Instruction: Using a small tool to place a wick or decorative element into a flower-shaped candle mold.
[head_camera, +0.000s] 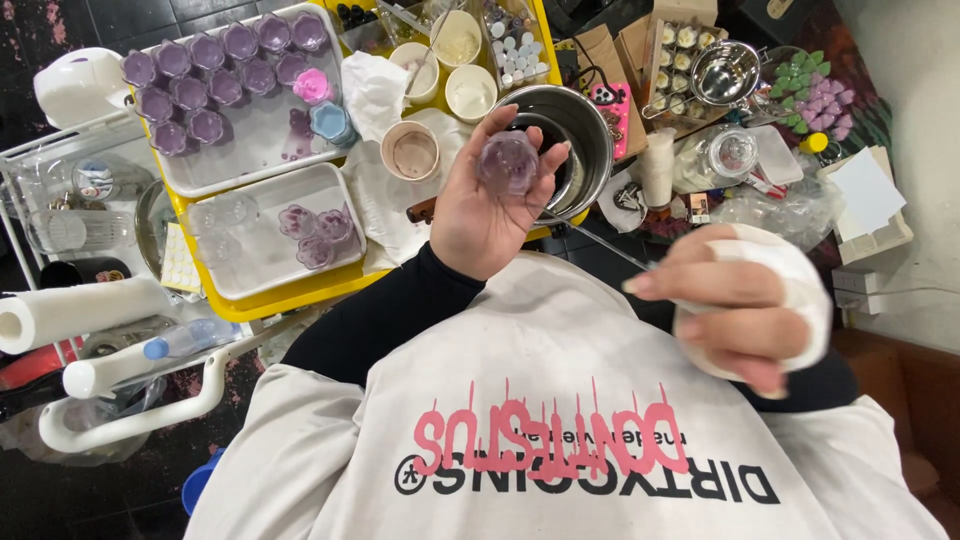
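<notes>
Purple cup sits in my left hand, raised above the worktop w/ fingertips pinching its rim, mouth tilted toward the camera, prob. so I can look inside. It's a small clear cup w/ scalloped sides, purplish content.

Right hand is near my chest, right side, clenched round a wad of white tissue; looks held ready for wiping, though I can't tell if it's been used.

Just behind the cup is a steel pot w/ dark inside; a thin rod runs from it toward my right hand.

Far left, a white tray carries rows of matching purple cups, plus a pink and a blue one at its right edge, grouped as a finished-looking batch. A nearer tray holds a few clear cups and some w/ purple in them. Between trays and pot stand paper cups on white towels, likely to catch drips.

Near left: paper roll. Far right: small bowl, jar, clutter I can't sort out.
</notes>
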